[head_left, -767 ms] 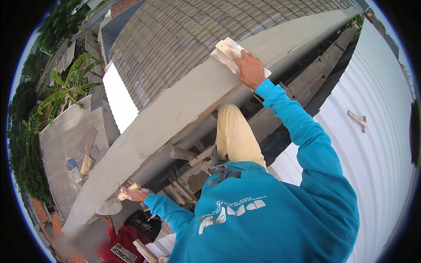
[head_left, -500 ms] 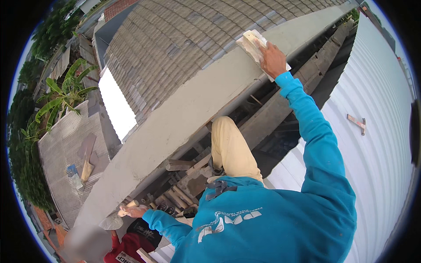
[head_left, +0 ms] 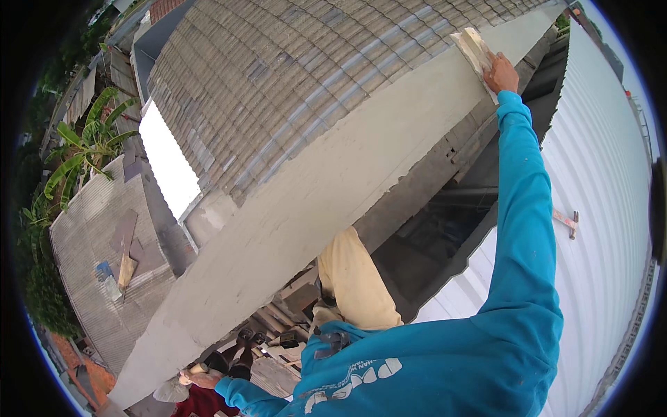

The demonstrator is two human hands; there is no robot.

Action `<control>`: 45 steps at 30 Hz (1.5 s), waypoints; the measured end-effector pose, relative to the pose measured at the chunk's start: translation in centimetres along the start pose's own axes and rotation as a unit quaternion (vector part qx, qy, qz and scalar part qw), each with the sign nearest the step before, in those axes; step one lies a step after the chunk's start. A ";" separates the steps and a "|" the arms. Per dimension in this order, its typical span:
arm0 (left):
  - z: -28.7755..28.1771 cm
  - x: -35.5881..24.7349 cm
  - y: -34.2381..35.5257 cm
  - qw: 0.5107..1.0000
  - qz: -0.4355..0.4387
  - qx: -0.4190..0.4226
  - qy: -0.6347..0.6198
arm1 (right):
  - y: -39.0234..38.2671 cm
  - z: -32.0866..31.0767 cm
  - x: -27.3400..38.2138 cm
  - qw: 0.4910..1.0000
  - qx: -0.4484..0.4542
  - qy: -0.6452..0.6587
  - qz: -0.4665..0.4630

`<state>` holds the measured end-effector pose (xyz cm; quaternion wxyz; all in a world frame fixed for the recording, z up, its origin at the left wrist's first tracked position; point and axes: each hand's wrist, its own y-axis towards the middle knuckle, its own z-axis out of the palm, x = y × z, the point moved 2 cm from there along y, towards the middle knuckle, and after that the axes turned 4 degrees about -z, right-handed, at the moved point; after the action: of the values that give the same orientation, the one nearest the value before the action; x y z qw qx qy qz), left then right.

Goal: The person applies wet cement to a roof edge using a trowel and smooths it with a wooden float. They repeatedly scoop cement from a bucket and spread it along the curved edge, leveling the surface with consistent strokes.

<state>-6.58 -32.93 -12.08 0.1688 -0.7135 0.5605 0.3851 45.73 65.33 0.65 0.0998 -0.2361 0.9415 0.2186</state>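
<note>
My right hand [head_left: 501, 73] grips a pale hand float [head_left: 471, 50] on the upper right stretch of a smooth grey plastered ledge [head_left: 306, 194], beside the roof tiles, with my arm stretched out. My left hand [head_left: 204, 381] is low at the lower left, closed on a trowel [head_left: 187, 377] by its light handle, near the ledge's lower edge; its blade is only partly visible. My bent leg in beige trousers [head_left: 354, 285] is beneath the ledge's edge.
A tiled roof [head_left: 292, 83] borders the ledge above. A white corrugated roof [head_left: 601, 181] with a hammer [head_left: 571, 224] lies right, beyond a dark gap. A lower roof [head_left: 90, 250] with boards and banana plants [head_left: 90, 146] are left. A co-worker in red [head_left: 191, 406] is below me.
My right hand has slid the float farther up and right along the ledge. My left hand is lower in the picture. The co-worker below is now more hidden.
</note>
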 end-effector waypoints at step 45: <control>0.5 -2.8 -0.6 0.913 -0.170 0.006 -0.370 | -2.5 -8.5 7.0 0.913 0.168 0.366 0.062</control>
<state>-6.35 -30.53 -10.42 0.4310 -0.6036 0.3303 0.5838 40.13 56.66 5.21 -0.2276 -0.2201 0.9477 -0.0393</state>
